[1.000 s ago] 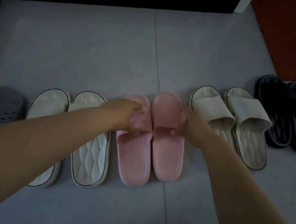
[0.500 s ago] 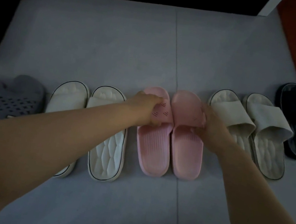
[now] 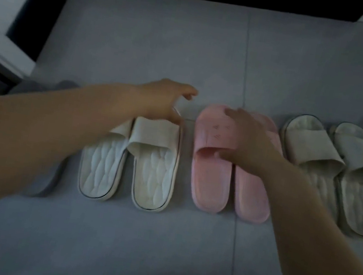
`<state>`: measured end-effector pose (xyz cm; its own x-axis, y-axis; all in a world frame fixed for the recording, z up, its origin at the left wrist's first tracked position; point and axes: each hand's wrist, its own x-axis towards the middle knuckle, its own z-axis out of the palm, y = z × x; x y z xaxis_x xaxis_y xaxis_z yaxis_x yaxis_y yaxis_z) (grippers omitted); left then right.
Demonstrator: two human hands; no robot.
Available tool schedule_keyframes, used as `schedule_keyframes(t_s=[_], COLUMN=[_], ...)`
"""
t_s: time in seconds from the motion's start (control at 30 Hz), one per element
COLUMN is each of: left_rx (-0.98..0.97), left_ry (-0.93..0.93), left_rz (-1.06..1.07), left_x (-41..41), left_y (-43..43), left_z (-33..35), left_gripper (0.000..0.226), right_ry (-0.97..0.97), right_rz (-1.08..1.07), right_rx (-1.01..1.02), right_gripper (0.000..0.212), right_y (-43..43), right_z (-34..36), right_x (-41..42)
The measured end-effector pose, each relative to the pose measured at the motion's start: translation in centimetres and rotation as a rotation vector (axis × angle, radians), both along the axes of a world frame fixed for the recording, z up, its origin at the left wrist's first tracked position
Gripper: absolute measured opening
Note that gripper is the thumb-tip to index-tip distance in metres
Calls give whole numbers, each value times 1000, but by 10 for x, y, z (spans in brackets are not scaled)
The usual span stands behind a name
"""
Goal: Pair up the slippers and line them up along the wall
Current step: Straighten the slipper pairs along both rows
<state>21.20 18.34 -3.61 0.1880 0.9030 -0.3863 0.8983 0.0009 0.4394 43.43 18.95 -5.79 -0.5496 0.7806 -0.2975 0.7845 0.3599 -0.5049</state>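
Now left hand [image 3: 164, 101] is leaving pink pair [image 3: 211, 184], hovering loose-fingered over white pair [image 3: 153, 175] beside it; right hand [image 3: 246, 143] is lying across pink pair, grip unclear. Pink pair looks settled.

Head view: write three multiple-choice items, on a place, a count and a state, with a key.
1. The pink pair lies: A) between the white pair and beige pair; B) leftmost; C) on the white pair.
2. Pink slippers: A) one; B) two; C) three.
3. The left hand: A) grips a pink slipper; B) is open, holding nothing; C) is a tight fist.
Key: 1 A, white to its left, beige to its right; 2 B, two pink soles side by side; 3 B, fingers spread, nothing in them.
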Motion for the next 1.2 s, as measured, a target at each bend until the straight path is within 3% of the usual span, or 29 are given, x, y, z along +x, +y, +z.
schedule_keyframes(t_s=[0.13, 0.27, 0.37, 0.43, 0.5, 0.7, 1.2], left_rx=[-80, -297, -221, -166, -150, -139, -129], left_ry=[146, 365, 434, 442, 424, 406, 356], left_rz=[170, 139, 138, 157, 155, 162, 189], left_x=[-75, -97, -98, -99, -100, -97, -101], left_y=[-46, -89, -94, -90, -88, -85, -89], left_z=[1, -20, -33, -35, -34, -33, -33], left_gripper=[86, 96, 61, 40, 35, 43, 59], right_ry=[135, -1, -112, -105, -73, -30, -1], right_rz=[119, 104, 57, 4, -48, -93, -137], right_rx=[-33, -83, -97, -97, -103, -69, -178], right_gripper=[74, 62, 62, 62, 59, 50, 55], right_y=[-26, -42, -46, -46, -47, -52, -52], right_z=[-4, -26, -40, -45, -47, -46, -40], right_x=[-63, -94, -100, -101, -102, -101, -101])
